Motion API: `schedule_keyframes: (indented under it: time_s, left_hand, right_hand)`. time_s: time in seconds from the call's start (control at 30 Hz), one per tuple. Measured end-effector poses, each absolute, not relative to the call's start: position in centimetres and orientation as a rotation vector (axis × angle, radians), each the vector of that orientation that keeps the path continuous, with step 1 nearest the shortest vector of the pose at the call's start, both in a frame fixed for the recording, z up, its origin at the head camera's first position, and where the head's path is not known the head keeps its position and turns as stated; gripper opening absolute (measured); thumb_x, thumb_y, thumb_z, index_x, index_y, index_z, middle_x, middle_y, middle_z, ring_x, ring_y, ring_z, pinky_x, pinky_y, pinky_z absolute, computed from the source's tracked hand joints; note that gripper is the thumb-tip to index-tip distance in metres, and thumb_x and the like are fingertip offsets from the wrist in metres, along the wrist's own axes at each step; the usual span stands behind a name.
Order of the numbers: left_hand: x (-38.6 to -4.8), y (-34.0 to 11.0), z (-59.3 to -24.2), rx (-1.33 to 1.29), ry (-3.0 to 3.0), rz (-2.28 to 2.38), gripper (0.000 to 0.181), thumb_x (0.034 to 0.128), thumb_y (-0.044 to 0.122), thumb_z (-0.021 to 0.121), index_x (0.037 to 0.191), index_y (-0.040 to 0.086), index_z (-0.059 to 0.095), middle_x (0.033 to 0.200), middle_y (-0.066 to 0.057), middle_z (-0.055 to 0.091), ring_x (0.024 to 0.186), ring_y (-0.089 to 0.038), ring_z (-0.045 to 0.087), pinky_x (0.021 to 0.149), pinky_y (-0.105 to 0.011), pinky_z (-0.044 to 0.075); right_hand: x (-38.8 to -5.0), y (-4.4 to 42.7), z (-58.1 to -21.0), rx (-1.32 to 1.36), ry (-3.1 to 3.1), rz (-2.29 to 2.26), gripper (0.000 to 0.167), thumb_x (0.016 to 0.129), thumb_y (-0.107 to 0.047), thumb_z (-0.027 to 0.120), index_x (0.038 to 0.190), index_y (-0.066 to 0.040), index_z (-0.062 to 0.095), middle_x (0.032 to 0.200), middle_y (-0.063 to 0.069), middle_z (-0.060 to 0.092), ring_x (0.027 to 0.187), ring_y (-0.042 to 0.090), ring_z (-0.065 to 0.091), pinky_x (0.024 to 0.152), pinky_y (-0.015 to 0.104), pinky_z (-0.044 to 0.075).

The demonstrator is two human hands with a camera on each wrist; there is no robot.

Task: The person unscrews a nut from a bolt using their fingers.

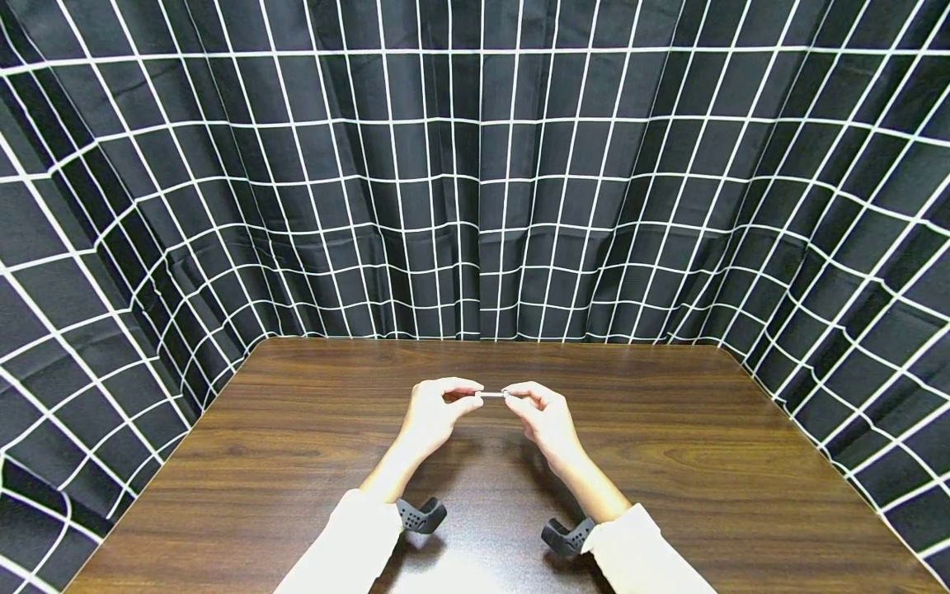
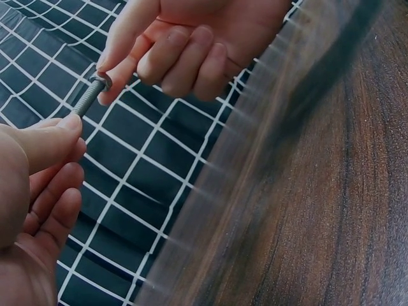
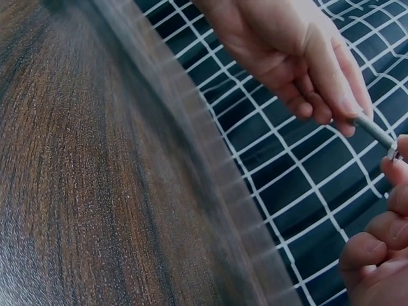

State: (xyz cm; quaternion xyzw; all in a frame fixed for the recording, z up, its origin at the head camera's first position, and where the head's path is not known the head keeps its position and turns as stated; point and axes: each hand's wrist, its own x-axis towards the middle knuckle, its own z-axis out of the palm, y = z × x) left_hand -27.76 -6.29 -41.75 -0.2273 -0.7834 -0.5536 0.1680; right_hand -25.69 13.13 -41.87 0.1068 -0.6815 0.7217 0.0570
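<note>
curtain [image 1: 74, 289] cloth, black with a white grid, stands at far left and runs round behind the brown wooden table [image 1: 260, 462]. next comes a pale left sleeve [image 1: 349, 544], a dark perforated left wrist mount [image 1: 421, 516] beside it, then the left hand [image 1: 438, 408], its thumb and fingers pinching the left end of a threaded bolt [image 2: 87, 99]. the bolt is held between the two hands, above the table. it looks like metal: stiff, light enough for fingertips, hardly fragile, maybe slick where smooth, though the thread should give some bite. the two ends seem the best places to take hold. at its right end sits a wider metal piece [image 2: 101, 80], nut or head, i can't tell which, partly covered by the right hand [image 1: 547, 417], which pinches it between thumb and finger. farther right come a right wrist mount [image 1: 567, 536] and a pale right sleeve [image 1: 646, 553]. no brand, label or writing can be read anywhere.
</note>
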Motion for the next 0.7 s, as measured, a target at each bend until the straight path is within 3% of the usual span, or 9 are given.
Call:
schedule_keyframes:
  time_s: [0.17,0.53,0.7]
  left_hand:
    - [-27.74,-6.28,-41.71,-0.637,-2.235,-1.591,0.016,0.0799,0.007,0.078,0.095,0.009,0.076,0.086,-0.004,0.073,0.074,-0.008,0.066,0.068,-0.042,0.053]
    - [-27.75,-6.28,-41.75,-0.662,-2.220,-1.550,0.017,0.0797,0.010,0.078,0.096,0.008,0.076,0.085,-0.004,0.073,0.072,-0.009,0.065,0.065,-0.038,0.053]
    - [-27.73,-6.24,-41.73,-0.659,-2.220,-1.566,0.016,0.0796,0.009,0.078,0.096,0.008,0.076,0.085,-0.004,0.073,0.072,-0.017,0.066,0.063,-0.033,0.052]
  right_hand:
    - [-25.68,13.22,-41.86,0.366,-2.041,2.215,0.028,0.090,0.000,0.064,0.112,0.016,0.058,0.053,-0.008,0.037,0.040,0.003,0.025,0.039,0.018,0.020]
    - [-25.90,13.37,-42.15,0.491,-2.006,2.161,0.027,0.086,0.007,0.063,0.112,0.014,0.059,0.053,-0.007,0.035,0.042,0.004,0.025,0.040,0.021,0.019]
    - [-25.89,13.38,-42.29,0.509,-2.011,2.120,0.025,0.085,0.009,0.062,0.110,0.010,0.062,0.053,-0.006,0.036,0.042,0.005,0.026,0.040,0.022,0.020]
